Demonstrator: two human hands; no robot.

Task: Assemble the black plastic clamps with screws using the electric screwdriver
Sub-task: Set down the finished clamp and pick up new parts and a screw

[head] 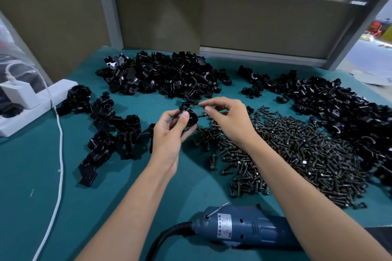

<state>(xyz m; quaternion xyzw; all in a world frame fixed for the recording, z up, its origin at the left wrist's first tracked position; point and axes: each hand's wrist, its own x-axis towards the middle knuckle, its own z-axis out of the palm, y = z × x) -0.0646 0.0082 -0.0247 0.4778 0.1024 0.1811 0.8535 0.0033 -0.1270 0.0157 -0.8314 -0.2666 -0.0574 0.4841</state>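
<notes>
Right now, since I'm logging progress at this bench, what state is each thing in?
Left hand: grips a black clamp, held above the table.
Right hand: pinches a screw at the clamp's side.
Electric screwdriver: lying on the table, untouched.
Screw pile: loose, heaped.
Clamp parts at the back: loose, heaped.
Clamps on the left: look assembled.

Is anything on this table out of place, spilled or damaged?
Nothing looks damaged. The screws lie in a loose heap on the green mat, a few scattered off the heap's left side. The blue screwdriver lies at the near edge, partly under the right forearm.
</notes>
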